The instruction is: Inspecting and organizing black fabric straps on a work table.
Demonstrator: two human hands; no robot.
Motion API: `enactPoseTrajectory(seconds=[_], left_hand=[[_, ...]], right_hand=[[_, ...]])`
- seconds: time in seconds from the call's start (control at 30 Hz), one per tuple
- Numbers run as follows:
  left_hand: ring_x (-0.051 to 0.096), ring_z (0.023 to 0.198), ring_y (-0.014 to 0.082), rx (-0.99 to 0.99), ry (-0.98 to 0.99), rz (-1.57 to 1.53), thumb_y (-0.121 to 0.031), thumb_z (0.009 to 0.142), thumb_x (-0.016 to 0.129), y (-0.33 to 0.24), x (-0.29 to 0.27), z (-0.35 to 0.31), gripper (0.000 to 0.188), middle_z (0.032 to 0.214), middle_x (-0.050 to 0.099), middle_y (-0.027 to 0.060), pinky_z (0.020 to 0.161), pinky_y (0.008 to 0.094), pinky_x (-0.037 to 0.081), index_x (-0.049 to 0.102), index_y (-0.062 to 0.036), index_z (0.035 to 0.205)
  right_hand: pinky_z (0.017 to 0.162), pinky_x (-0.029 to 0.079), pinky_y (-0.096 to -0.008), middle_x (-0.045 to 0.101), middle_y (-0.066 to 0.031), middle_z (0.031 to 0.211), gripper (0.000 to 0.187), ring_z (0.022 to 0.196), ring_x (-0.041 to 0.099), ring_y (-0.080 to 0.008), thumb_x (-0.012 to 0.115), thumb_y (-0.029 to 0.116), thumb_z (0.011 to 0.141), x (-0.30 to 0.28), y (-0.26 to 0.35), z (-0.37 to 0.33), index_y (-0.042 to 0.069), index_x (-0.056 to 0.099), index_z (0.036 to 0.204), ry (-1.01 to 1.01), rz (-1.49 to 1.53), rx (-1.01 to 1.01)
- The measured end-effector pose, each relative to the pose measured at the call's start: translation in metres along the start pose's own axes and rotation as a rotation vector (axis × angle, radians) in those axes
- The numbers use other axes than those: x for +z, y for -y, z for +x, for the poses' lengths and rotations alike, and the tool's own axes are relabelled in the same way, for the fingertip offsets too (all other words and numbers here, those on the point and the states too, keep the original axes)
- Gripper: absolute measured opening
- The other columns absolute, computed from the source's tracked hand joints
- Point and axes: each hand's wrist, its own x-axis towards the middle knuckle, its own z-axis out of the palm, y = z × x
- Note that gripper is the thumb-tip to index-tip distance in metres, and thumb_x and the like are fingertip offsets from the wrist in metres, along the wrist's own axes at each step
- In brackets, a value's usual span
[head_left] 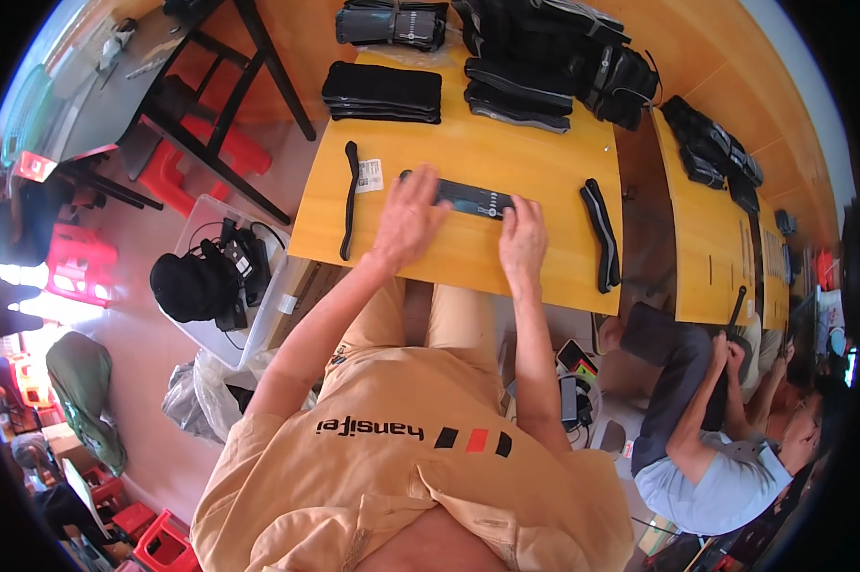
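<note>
A long dark strip (473, 198), apparently folded fabric with light printing on its face, lies crosswise on the yellow table (430, 262) in front of me. My left hand (413, 217) is over its left end, fingers stretched out and slightly blurred. At the right end my right hand (523, 234) has its fingers and thumb closed around the strip's edge. Left of my hands lies a narrow black folded piece (350, 200) beside a white printed label (369, 175). A similar black piece with grey edging (599, 234) rests near the table's right edge.
Stacks of folded black fabric (382, 93) and bundled black pieces (392, 24) line the table's far side. A clear plastic bin (282, 286) with black items stands on the floor to the left. On the right, a person (716, 467) sits by another yellow table (706, 229).
</note>
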Motion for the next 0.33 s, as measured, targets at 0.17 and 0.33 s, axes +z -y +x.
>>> enactPoseTrajectory(seconds=[0.17,0.33], left_hand=[[0.022,0.136,0.0267,0.225,0.196,0.121,-0.059,0.086,0.038,0.006,0.02,-0.007,0.081,0.145,0.026,0.0157,0.11,0.0449,0.017,0.029,0.0034,0.137],[0.019,0.137,0.0243,0.27,0.284,0.199,-0.066,0.083,0.036,0.014,0.018,-0.002,0.088,0.148,0.021,0.013,0.11,0.0432,0.014,0.026,0.0008,0.139]], right_hand=[[0.108,0.02,-0.0471,0.029,-0.0173,0.143,0.052,0.133,0.026,-0.0303,0.048,0.023,0.09,0.021,0.014,-0.015,-0.003,0.034,0.133,0.348,-0.249,-0.285],[0.109,0.016,-0.0477,0.021,-0.0165,0.148,0.062,0.137,0.02,-0.0288,0.048,0.032,0.091,0.028,0.005,-0.02,0.002,0.025,0.14,0.423,-0.338,-0.273]])
